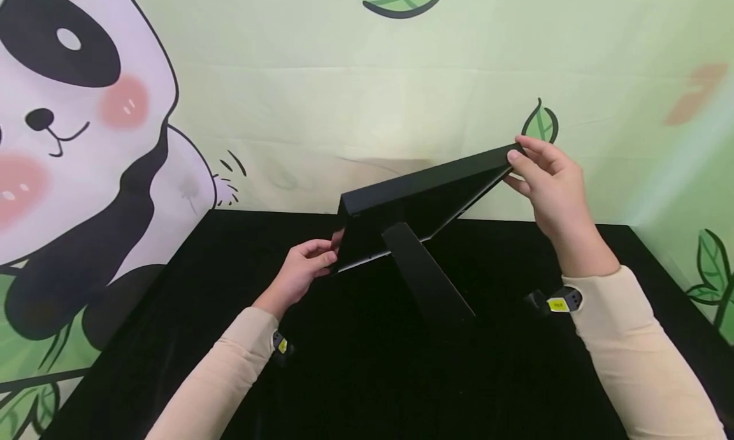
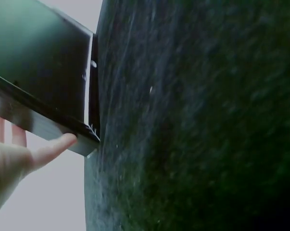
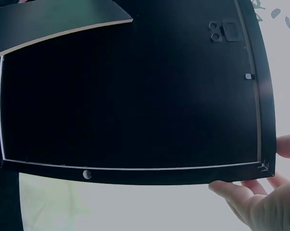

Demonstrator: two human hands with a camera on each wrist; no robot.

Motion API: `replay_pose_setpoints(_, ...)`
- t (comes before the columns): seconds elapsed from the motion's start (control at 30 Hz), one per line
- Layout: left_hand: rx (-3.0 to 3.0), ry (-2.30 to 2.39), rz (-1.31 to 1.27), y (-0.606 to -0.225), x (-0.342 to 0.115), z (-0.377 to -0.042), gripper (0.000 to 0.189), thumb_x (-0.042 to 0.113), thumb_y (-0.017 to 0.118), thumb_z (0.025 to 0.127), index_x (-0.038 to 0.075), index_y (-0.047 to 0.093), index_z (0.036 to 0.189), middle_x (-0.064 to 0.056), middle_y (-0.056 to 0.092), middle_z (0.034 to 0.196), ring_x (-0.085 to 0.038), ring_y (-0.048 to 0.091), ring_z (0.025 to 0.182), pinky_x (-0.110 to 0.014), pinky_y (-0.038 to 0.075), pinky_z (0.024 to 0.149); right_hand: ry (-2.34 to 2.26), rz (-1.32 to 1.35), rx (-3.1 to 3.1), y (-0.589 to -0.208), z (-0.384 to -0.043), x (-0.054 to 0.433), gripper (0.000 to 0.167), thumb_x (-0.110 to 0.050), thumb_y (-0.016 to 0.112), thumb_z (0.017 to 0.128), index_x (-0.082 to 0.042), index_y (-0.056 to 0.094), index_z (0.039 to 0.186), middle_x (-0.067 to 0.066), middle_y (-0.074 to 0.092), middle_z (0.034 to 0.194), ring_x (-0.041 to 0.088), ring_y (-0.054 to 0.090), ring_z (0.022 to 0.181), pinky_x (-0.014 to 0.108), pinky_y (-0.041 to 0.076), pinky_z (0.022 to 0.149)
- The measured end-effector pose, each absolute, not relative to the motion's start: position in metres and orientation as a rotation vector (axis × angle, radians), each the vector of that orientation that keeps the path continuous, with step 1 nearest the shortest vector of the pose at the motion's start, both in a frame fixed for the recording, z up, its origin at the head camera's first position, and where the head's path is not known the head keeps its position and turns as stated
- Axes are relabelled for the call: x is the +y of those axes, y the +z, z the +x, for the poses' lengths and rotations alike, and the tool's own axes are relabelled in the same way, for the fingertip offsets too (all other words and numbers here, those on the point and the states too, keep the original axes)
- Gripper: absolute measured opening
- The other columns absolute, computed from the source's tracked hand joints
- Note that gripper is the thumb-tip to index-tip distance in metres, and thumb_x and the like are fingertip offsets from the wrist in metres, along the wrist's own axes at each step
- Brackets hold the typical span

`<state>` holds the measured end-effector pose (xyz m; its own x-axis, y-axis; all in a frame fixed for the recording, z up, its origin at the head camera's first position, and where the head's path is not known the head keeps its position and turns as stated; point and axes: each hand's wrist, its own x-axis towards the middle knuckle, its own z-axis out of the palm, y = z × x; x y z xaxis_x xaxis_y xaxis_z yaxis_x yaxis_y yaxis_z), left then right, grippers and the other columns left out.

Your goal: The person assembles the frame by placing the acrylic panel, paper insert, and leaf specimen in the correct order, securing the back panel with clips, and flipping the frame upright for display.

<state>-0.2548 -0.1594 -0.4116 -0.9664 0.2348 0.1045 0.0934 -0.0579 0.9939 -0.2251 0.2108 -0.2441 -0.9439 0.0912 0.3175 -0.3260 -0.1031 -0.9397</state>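
A black picture frame (image 1: 424, 181) is tilted above the dark table, its back panel (image 3: 135, 106) facing the person. From that back a flat easel leg (image 1: 427, 271) slants down toward the tabletop. My left hand (image 1: 299, 268) grips the frame's lower left side; in the left wrist view the thumb (image 2: 60, 144) lies along the outer edge. The right hand (image 1: 553, 188) pinches the raised upper right corner between thumb and fingers. Small metal fasteners (image 3: 87, 174) and a hanger plate (image 3: 231, 30) show on the back. The frame's front is hidden.
A black cloth-covered table (image 1: 229, 287) spreads under both arms. Behind it hangs a pale green backdrop (image 1: 287, 96) with a painted panda (image 1: 146, 201) on the left and leaves. Small wrist devices (image 1: 564, 300) sit at both cuffs.
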Motion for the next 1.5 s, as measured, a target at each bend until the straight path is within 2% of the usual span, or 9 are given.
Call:
replay_pose_setpoints(0.23, 2.141, 2.163, 0.308, -0.409, -0.150, -0.239, 0.013, 0.009, 0.070, 0.088, 0.022, 0.067, 0.090, 0.008, 0.064, 0.086, -0.007, 0.061, 0.083, -0.047, 0.047, 0.087, 2.227, 0.338, -1.789, -0.250, -0.236, 0.217, 0.051, -0.011, 0.064, 0.092, 0.003, 0.047, 0.138, 0.002, 0.058, 0.110, 0.008, 0.064, 0.088, 0.019, 0.053, 0.078)
replay_pose_setpoints(0.43, 2.116, 2.193, 0.321, -0.407, -0.143, -0.226, 0.016, 0.004, 0.068, 0.088, 0.020, 0.067, 0.088, 0.003, 0.062, 0.084, -0.012, 0.057, 0.082, -0.034, 0.048, 0.079, 2.280, 0.400, -1.727, -0.254, -0.245, 0.219, 0.038, -0.009, 0.063, 0.092, -0.001, 0.054, 0.129, 0.002, 0.062, 0.106, 0.009, 0.066, 0.085, 0.020, 0.053, 0.079)
replay_pose_setpoints(0.67, 2.117, 2.202, 0.278, -0.407, -0.133, -0.213, 0.013, 0.003, 0.067, 0.088, 0.016, 0.065, 0.091, 0.000, 0.060, 0.086, -0.018, 0.055, 0.086, -0.038, 0.047, 0.084, 2.355, 0.404, -1.637, -0.253, -0.255, 0.220, 0.023, -0.005, 0.064, 0.091, -0.008, 0.065, 0.114, 0.002, 0.068, 0.095, 0.011, 0.069, 0.081, 0.023, 0.054, 0.078)
replay_pose_setpoints(0.9, 2.154, 2.253, 0.179, -0.409, -0.123, -0.201, 0.011, 0.004, 0.071, 0.084, 0.010, 0.067, 0.092, 0.000, 0.060, 0.087, -0.019, 0.054, 0.088, -0.032, 0.045, 0.081, 2.423, 0.424, -1.610, -0.253, -0.262, 0.221, 0.021, -0.006, 0.064, 0.091, -0.009, 0.067, 0.111, 0.003, 0.071, 0.095, 0.013, 0.069, 0.082, 0.024, 0.055, 0.077)
replay_pose_setpoints(1.33, 2.198, 2.306, 0.061, -0.407, -0.098, -0.170, 0.022, 0.011, 0.076, 0.083, 0.001, 0.064, 0.098, -0.004, 0.057, 0.098, -0.020, 0.051, 0.096, -0.034, 0.044, 0.082, 2.589, 0.477, -1.462, -0.255, -0.277, 0.220, 0.019, -0.005, 0.067, 0.089, -0.004, 0.068, 0.108, 0.009, 0.070, 0.099, 0.017, 0.070, 0.084, 0.028, 0.056, 0.076)
replay_pose_setpoints(1.5, 2.256, 2.314, 0.011, -0.407, -0.088, -0.159, 0.027, 0.017, 0.078, 0.081, 0.002, 0.065, 0.099, -0.004, 0.055, 0.101, -0.020, 0.049, 0.098, -0.033, 0.042, 0.082, 2.611, 0.482, -1.462, -0.254, -0.282, 0.219, 0.018, -0.005, 0.063, 0.091, -0.003, 0.067, 0.109, 0.010, 0.069, 0.101, 0.018, 0.069, 0.085, 0.028, 0.055, 0.075)
